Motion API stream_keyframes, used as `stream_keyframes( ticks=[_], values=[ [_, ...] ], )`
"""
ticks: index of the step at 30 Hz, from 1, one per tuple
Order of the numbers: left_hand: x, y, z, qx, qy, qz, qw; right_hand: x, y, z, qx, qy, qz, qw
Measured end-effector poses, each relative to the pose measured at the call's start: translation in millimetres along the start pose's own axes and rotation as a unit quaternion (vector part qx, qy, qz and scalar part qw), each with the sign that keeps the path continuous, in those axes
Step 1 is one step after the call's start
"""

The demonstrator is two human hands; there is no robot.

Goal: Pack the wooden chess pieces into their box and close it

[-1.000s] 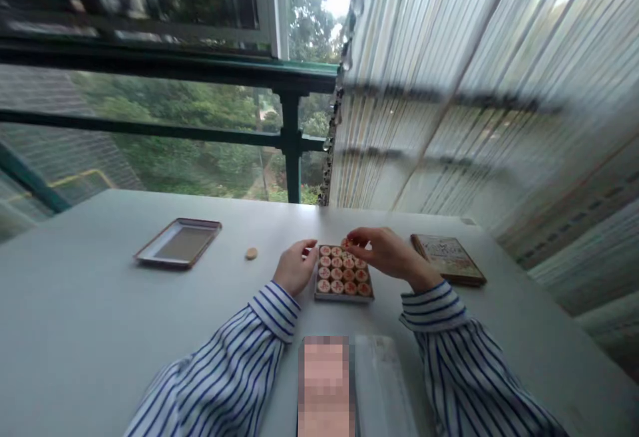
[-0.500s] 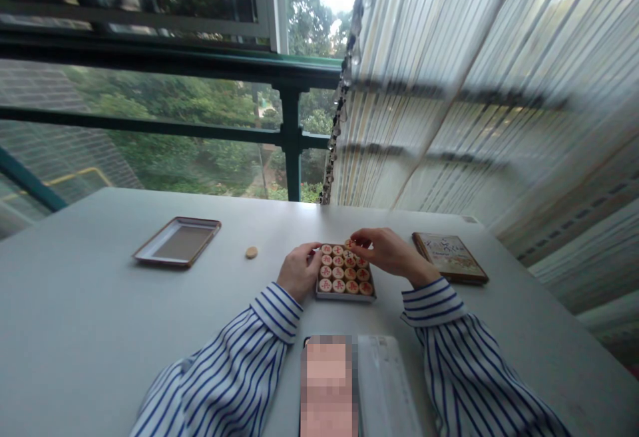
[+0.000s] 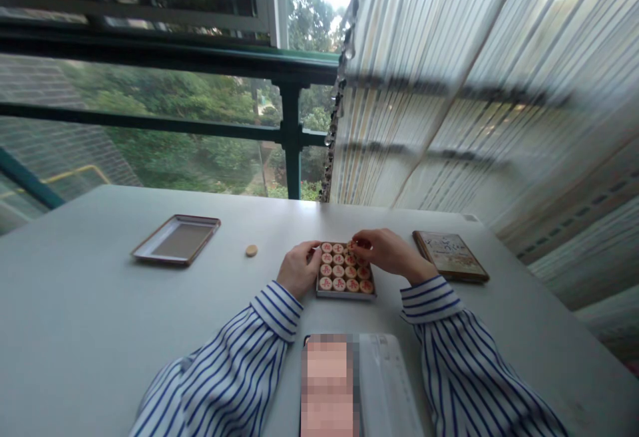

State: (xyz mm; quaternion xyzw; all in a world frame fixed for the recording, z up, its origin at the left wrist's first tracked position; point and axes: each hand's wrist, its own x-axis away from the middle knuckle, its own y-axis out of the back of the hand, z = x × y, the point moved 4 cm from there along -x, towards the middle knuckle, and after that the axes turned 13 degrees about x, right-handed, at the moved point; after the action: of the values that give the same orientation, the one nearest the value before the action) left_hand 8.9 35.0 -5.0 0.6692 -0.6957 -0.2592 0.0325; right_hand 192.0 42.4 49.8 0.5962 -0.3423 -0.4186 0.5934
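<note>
A shallow box (image 3: 346, 296) on the table holds rows of round wooden Chinese chess pieces (image 3: 339, 271) with red characters. My left hand (image 3: 299, 268) grips the box's left side, thumb at the near part of the edge and fingers reaching round toward the back corner. Over the back right corner, my right hand (image 3: 387, 251) pinches one Chinese chess piece (image 3: 351, 245) in the back row; its fingers partly hide this piece and those beside it. A single loose piece (image 3: 251, 250) lies on the table to the left, apart from both hands.
An open tray-like lid (image 3: 187, 263) lies at the left, and a printed box or book (image 3: 452, 255) at the right. Near me are a phone (image 3: 327, 384) with a blurred screen and a pale flat case (image 3: 387, 380). A window railing and a string curtain (image 3: 394, 124) border the white table (image 3: 100, 324).
My right fingers have come down slightly with the piece, which now sits lower in the back row. My left hand keeps its place on the box.
</note>
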Motion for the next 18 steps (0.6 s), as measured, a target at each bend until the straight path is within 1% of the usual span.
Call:
stream_keyframes(
  ticks=[10,18],
  values=[
    [0.5,-0.1,-1.2,0.002,0.001,0.003,1.000,-1.0,-4.1,-0.7,0.046,-0.007,0.018,0.999],
    [0.7,0.8,-2.4,-0.004,-0.006,0.004,1.000,-0.3,-2.8,3.0,0.078,-0.016,0.030,0.996]
  ],
)
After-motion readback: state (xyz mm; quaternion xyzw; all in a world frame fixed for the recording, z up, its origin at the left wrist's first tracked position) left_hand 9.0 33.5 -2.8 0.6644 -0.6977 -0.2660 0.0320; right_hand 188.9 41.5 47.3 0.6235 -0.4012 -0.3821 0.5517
